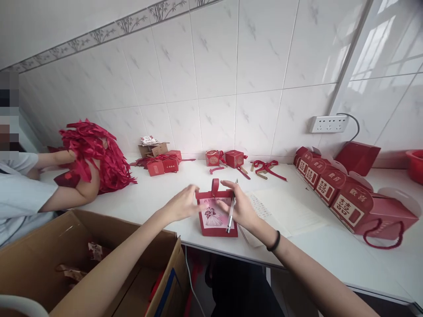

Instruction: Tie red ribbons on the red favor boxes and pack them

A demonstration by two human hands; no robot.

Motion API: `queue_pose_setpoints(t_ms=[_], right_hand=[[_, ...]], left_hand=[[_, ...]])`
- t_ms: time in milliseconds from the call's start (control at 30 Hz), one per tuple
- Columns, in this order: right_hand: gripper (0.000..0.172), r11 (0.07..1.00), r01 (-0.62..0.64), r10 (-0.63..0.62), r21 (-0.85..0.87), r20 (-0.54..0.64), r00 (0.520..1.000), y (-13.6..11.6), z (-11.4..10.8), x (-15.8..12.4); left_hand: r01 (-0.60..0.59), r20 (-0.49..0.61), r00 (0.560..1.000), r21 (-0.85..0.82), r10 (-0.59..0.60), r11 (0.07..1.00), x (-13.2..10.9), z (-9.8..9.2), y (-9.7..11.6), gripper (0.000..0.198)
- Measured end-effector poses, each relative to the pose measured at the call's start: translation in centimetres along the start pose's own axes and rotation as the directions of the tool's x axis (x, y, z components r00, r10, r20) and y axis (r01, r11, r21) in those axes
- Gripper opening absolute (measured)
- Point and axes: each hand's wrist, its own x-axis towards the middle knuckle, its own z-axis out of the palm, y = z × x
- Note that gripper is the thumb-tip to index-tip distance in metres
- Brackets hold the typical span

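A red gift box with a ribbon loop on top stands upright near the counter's front edge. On its front is a pink card picturing a couple in wedding clothes. My left hand is curled at the upper left edge, its thumb slightly blurred across the front. At the upper right side, my right hand has its thumb over the card. A silver pen is held between that hand's fingers, pointing down. The fingers behind the box are partly hidden.
Red double-happiness boxes line the right. Written paper sheets lie beside my right hand. Small red boxes and ribbons sit by the wall. A co-worker's arms hold red ribbons at left. An open carton stands in front.
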Motion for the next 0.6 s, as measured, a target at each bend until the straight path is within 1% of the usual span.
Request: queue_pose_setpoints(t_ms=[33,133,200,267,333,467,533,600], right_hand=[[0.038,1.000,-0.003,0.003,0.027,-0.006,1.000,0.0,0.4,0.3],[0.024,0.995,-0.026,0.026,0.095,-0.004,1.000,0.6,1.1,0.7],[0.019,0.993,-0.039,0.041,0.112,-0.013,0.999,1.2,1.4,0.8],[0.019,0.993,-0.029,0.033,0.116,-0.030,0.999,1.7,1.5,0.8],[0.021,0.991,-0.015,0.020,0.134,-0.035,0.999,2.2,1.6,0.7],[0.027,0.981,-0.024,0.032,0.193,-0.038,0.999,2.8,2.0,0.4],[0.028,0.978,-0.046,0.060,0.205,-0.064,0.996,3.0,2.2,0.2],[0.028,0.978,-0.052,0.070,0.200,-0.081,0.994,3.0,2.3,0.1]], left_hand=[[-0.006,-0.070,0.998,-0.017,0.005,1.000,0.3,0.1,0.8,0.042],[-0.068,-0.195,0.980,-0.105,0.047,0.992,1.3,1.0,2.2,0.028],[-0.093,-0.262,0.964,-0.163,0.048,0.982,1.8,2.0,2.6,0.021],[-0.148,-0.316,0.946,-0.232,0.069,0.961,1.9,3.1,2.5,0.018],[-0.201,-0.385,0.919,-0.267,0.086,0.942,1.8,4.1,2.3,0.018],[-0.259,-0.520,0.845,-0.194,0.125,0.946,1.4,5.5,2.3,0.012],[-0.286,-0.554,0.818,-0.160,0.154,0.945,1.2,5.9,2.5,0.013],[-0.315,-0.573,0.800,-0.151,0.177,0.937,1.2,6.1,2.6,0.015]])
